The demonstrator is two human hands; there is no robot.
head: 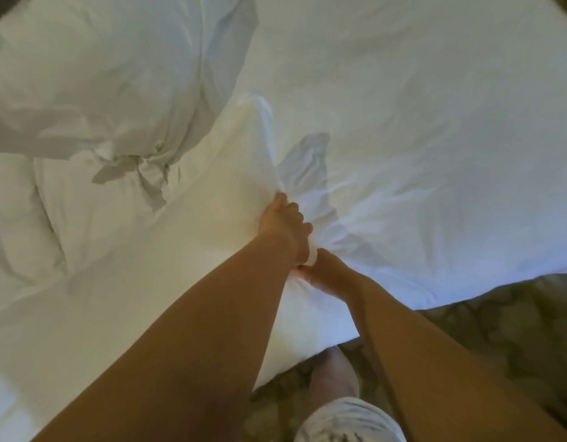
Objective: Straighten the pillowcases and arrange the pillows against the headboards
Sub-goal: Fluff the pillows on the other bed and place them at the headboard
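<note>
White bedding fills most of the view from above: a bed (435, 106) covered in a rumpled white duvet, seen by someone standing at its edge. Patterned brownish carpet (505, 333) shows at the lower right, and the person's bare leg (334, 374) is visible below the edge of the bed. Two bare arms reach forward from the bottom of the frame. A large white pillow (186, 244) lies on the left half of the bed, one corner hanging just past the mattress edge near the leg. The left hand (285, 224) is at the pillow's right edge, fingers curled tightly into a bunched fold of the pillowcase (302, 173), whose loose fabric rises in a shadowed flap just beyond the knuckles. The right hand (326, 275) sits just below and touching the left, its fingers also closed on the same gathered fabric at the pillow's edge. A second pillow (100, 74) lies farther back at the upper left, partly on top of the first, its case twisted into a crumpled knot at the near end.
</note>
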